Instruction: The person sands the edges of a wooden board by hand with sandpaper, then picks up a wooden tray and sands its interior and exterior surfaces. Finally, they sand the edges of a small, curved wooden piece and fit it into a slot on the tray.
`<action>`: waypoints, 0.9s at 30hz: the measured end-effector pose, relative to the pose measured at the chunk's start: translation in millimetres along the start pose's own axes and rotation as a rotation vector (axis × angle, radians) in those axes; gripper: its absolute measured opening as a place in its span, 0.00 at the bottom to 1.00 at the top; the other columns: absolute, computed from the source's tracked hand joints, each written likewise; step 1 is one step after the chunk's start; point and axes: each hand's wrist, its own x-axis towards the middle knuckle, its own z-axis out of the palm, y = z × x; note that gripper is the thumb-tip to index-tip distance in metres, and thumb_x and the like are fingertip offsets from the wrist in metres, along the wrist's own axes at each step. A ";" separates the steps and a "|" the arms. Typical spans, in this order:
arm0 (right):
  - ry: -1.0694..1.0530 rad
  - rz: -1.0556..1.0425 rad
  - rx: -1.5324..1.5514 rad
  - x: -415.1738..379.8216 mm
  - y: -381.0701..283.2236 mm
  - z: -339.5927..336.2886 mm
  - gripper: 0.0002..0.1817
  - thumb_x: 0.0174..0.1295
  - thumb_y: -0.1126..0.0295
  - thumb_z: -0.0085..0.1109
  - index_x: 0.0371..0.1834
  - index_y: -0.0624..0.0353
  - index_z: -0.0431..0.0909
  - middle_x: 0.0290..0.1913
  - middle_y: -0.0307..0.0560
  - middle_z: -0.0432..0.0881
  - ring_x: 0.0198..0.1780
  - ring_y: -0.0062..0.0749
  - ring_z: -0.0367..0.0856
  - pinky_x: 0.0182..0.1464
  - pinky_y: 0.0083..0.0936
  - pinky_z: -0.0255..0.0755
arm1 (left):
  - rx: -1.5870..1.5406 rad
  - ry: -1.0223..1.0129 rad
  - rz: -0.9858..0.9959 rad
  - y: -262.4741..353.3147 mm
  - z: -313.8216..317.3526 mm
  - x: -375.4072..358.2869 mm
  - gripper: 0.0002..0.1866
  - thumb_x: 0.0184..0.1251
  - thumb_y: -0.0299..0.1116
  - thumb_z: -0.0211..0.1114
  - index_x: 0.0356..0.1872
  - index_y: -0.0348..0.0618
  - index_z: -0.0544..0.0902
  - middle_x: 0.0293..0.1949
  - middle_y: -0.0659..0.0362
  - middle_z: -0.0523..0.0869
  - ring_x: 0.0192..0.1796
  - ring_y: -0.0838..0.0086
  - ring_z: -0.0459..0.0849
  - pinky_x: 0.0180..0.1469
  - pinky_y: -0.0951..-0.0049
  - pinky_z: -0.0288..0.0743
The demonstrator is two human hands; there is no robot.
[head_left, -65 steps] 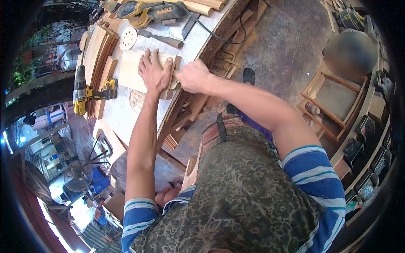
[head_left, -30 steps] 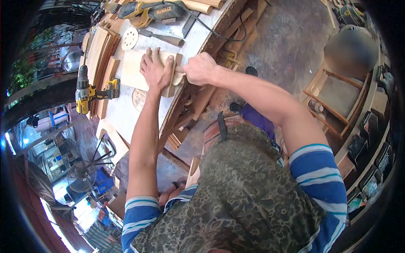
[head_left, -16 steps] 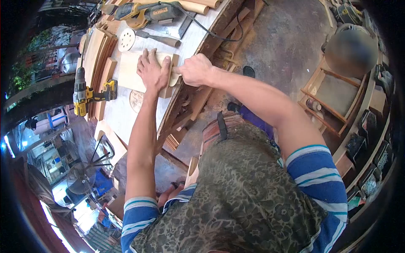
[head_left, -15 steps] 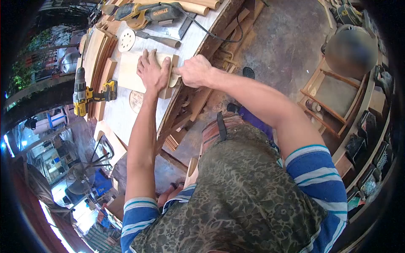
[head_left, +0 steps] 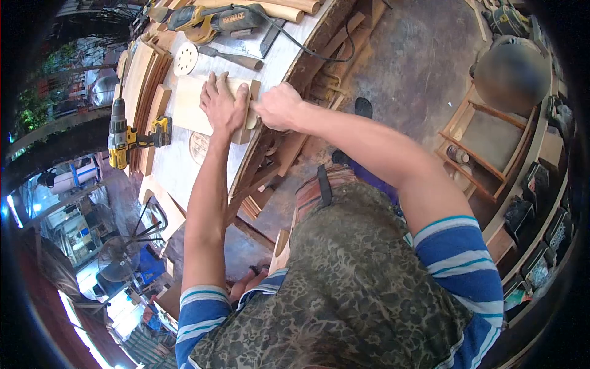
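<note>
Pale wood, a flat rectangular board (head_left: pixel 195 104), lies on the tabletop (head_left: pixel 184 169) near its curved front edge, with one end reaching out toward that edge. The left hand (head_left: pixel 222 106) lies spread flat on the board, palm down, pressing it in place rather than closing a grip on it. The right hand (head_left: pixel 278 106) is closed in a fist at the board's near end, touching it; whatever it holds is hidden inside the fist. The board looks stiff and fairly light, dry and not slippery, so I judge that flat pressure from above holds it better than a pinch at the edges. A yellow cordless drill (head_left: pixel 126 136) lies well to the left, a sanding disc (head_left: pixel 185 59) just behind the board, a corded sander (head_left: pixel 212 15) farther back
</note>
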 end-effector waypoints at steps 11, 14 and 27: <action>0.036 0.047 0.085 -17.5 -1.9 -2.2 0.16 0.73 0.61 0.52 0.56 0.50 0.85 0.39 0.48 0.92 0.43 0.46 0.94 0.44 0.47 0.84 | -0.014 -0.008 -0.004 2.5 -4.9 0.5 0.40 0.74 0.63 0.58 0.78 0.47 0.71 0.83 0.43 0.61 0.84 0.41 0.54 0.83 0.42 0.44; 0.062 0.031 0.070 -23.8 0.0 -0.4 0.15 0.71 0.62 0.55 0.54 0.51 0.85 0.38 0.48 0.92 0.42 0.46 0.94 0.43 0.46 0.84 | -0.023 -0.003 0.000 1.1 -1.8 0.9 0.40 0.74 0.63 0.58 0.78 0.46 0.71 0.83 0.42 0.62 0.84 0.41 0.54 0.83 0.41 0.44; 0.102 -0.026 0.072 -21.8 -8.3 3.9 0.14 0.68 0.64 0.56 0.50 0.53 0.87 0.31 0.52 0.90 0.35 0.48 0.93 0.36 0.46 0.84 | -0.030 -0.003 0.003 2.3 -4.9 -1.2 0.40 0.74 0.63 0.58 0.78 0.46 0.71 0.82 0.42 0.62 0.83 0.42 0.55 0.83 0.41 0.44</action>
